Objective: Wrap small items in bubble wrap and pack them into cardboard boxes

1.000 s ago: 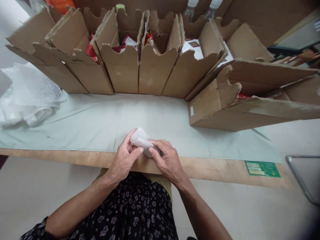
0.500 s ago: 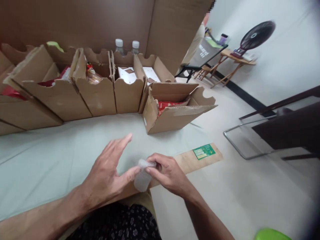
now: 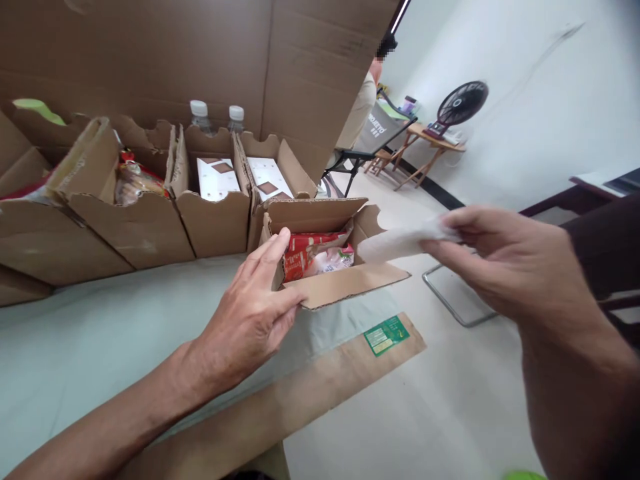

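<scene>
My left hand (image 3: pixel 253 313) hovers with fingers stretched out just in front of an open cardboard box (image 3: pixel 345 283) that holds red and white packets (image 3: pixel 320 252). It holds nothing. My right hand (image 3: pixel 505 263) is raised at the right, off the table, with its fingers pinched on a small white bubble-wrapped bundle (image 3: pixel 395 243). The bundle points left toward the open box and hangs beside its right flap.
A row of open cardboard boxes (image 3: pixel 210 220) lines the back of the table (image 3: pixel 100 340), some with white cartons. Two water bottles (image 3: pixel 200 117) stand behind them. A green label (image 3: pixel 384 335) is on the table edge. A person sits far back by a standing fan (image 3: pixel 460 103).
My view swung to the right. My left hand let go of the wrapped bundle and spread open near the box. My right hand lifted the bundle up and to the right.
</scene>
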{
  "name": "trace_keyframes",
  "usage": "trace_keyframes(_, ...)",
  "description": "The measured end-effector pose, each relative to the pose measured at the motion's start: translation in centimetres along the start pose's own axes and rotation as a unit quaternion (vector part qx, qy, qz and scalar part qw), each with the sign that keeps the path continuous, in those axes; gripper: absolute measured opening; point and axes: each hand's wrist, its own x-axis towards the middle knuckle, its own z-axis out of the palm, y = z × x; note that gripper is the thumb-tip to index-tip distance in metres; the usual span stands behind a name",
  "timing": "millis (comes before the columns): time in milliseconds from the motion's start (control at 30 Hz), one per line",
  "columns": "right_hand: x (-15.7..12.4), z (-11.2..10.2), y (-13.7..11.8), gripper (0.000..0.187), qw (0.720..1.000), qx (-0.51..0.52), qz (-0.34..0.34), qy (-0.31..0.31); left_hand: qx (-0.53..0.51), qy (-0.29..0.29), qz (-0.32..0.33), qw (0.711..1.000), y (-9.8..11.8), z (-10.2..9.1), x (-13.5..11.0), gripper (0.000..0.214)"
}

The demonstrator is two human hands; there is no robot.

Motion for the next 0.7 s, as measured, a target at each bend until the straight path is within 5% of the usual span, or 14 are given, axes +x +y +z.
trace_keyframes(100, 2.3, 1.5, -0.3, 0.027, 0.992, -0.012, -0.020, -0.127, -0.005, 0.015, 0.001, 1.000, 0.0, 0.3, -0.1, 0.021)
trace_keyframes(267, 4.0, 6.4, -1.8, 0.020, 0.961, 0.136, -0.016, -0.239, -0.015, 0.043, 0.002, 0.999, -0.3, 1.0, -0.3, 0.022)
trace_keyframes(367, 4.4, 9.3, -2.8, 0.001, 0.925, 0.071, -0.047, -0.371, -0.012, 0.048, 0.000, 0.999, -0.3, 1.1, -0.6, 0.024)
trace_keyframes(467, 4.6, 11.4, -3.8, 0.015, 0.881, -0.036, -0.069, -0.467, -0.008, 0.052, -0.005, 0.999, -0.4, 1.3, -0.6, 0.025)
trace_keyframes(600, 4.8, 11.7, -4.5, 0.022, 0.864, -0.121, -0.089, -0.481, -0.012, 0.072, -0.004, 0.997, -0.5, 1.6, -0.7, 0.024)
trace_keyframes(700, 3.5, 9.1, -3.6, 0.022, 0.911, -0.084, -0.084, -0.395, -0.018, 0.088, -0.029, 0.996, -0.2, 1.4, -1.5, 0.035)
